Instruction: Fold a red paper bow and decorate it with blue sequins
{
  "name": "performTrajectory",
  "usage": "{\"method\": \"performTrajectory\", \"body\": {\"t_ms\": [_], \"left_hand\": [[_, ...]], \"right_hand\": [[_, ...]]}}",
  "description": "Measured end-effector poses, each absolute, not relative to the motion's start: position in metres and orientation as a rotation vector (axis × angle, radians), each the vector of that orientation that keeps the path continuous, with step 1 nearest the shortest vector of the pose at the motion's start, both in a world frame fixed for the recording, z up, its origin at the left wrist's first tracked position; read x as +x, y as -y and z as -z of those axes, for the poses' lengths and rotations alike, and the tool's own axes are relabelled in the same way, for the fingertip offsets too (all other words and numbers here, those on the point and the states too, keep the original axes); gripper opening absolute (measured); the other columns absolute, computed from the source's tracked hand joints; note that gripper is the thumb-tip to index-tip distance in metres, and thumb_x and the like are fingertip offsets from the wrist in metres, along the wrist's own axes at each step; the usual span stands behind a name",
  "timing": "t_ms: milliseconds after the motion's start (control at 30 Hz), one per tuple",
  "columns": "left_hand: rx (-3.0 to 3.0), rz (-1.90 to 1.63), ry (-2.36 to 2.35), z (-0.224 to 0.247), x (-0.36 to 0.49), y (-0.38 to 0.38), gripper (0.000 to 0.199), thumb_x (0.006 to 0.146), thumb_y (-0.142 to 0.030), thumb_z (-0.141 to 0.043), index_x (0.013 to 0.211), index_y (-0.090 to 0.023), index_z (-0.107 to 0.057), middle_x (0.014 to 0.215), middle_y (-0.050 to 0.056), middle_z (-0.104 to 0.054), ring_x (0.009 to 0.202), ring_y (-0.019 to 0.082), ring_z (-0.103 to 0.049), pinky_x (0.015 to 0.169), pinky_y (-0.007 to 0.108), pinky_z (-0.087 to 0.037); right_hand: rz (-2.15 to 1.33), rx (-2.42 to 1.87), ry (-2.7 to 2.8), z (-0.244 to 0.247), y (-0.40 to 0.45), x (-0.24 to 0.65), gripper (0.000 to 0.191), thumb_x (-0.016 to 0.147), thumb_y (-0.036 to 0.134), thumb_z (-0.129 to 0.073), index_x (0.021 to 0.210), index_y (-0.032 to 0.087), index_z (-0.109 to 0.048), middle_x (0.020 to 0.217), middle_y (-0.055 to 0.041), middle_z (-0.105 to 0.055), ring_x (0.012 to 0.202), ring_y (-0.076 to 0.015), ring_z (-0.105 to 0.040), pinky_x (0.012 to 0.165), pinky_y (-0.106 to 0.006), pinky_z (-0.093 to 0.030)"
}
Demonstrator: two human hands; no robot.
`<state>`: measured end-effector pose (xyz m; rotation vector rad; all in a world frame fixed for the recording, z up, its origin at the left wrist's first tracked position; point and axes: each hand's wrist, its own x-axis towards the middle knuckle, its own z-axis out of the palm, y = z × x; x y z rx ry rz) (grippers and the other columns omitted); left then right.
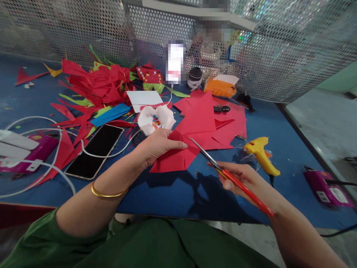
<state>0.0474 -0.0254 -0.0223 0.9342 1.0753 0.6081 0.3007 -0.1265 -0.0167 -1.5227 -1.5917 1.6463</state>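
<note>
My left hand (161,145) pinches a folded sheet of red paper (174,158), thumb on top and the other fingers hidden beneath. Red-handled scissors (240,186) are in my right hand (245,178), which is closed around them. Their blades (203,150) point up and left, close to the right edge of the held paper. Just beyond my left hand stands a bowl lined with white paper (156,119), with small coloured bits inside. More red paper sheets (196,113) lie behind the held piece, overlapping one another.
A yellow glue gun (260,152) lies right of my right hand. On the left are a black phone (96,150), a looping white cable (111,155) and a heap of red paper scraps (103,83). Purple power strips (329,188) sit at both sides. A perforated metal screen (156,22) borders the back.
</note>
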Motion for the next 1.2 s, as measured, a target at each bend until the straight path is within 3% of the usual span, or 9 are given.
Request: {"method": "performTrajectory", "body": {"t_ms": [300,633,833,1200], "left_hand": [[0.944,-0.596,-1.041,0.0218,0.0472,0.0256,0.036,0.055,-0.025,-0.091,0.087,-0.013,-0.078,0.081,0.009,-0.078,0.071,0.020,-0.073,0.072,0.031,-0.059],[0.895,-0.575,-1.062,0.0192,0.0482,0.0256,0.030,0.055,-0.021,-0.090,0.080,-0.014,-0.077,0.078,0.008,-0.078,0.068,0.020,-0.073,0.069,0.031,-0.060],[0.866,-0.589,-1.043,0.0212,0.0479,0.0257,0.041,0.052,-0.025,-0.093,0.088,-0.015,-0.077,0.080,0.009,-0.078,0.071,0.022,-0.074,0.070,0.034,-0.060],[0.792,-0.589,-1.029,0.0177,0.0488,0.0266,0.040,0.050,-0.027,-0.094,0.084,-0.013,-0.078,0.080,0.009,-0.078,0.071,0.021,-0.073,0.071,0.031,-0.059]], "right_hand": [[-1.514,-1.621,1.623,0.0169,0.1283,0.2989,0.067,0.077,0.066,-0.069,0.125,0.019,-0.068,0.062,0.0055,-0.037,0.054,-0.0083,-0.024,0.045,-0.024,-0.026],[-1.389,-1.645,1.697,0.0211,0.1268,0.3027,0.058,0.075,0.061,-0.072,0.119,0.023,-0.073,0.064,0.0031,-0.047,0.057,-0.0111,-0.034,0.051,-0.026,-0.037],[-1.323,-1.671,1.750,0.0205,0.1266,0.3034,0.053,0.075,0.056,-0.074,0.119,0.026,-0.074,0.066,0.0028,-0.051,0.060,-0.0119,-0.037,0.053,-0.026,-0.039],[-1.238,-1.697,1.812,0.0256,0.1279,0.3066,0.053,0.076,0.057,-0.073,0.121,0.028,-0.073,0.068,0.0016,-0.058,0.060,-0.0135,-0.043,0.057,-0.028,-0.047]]}}
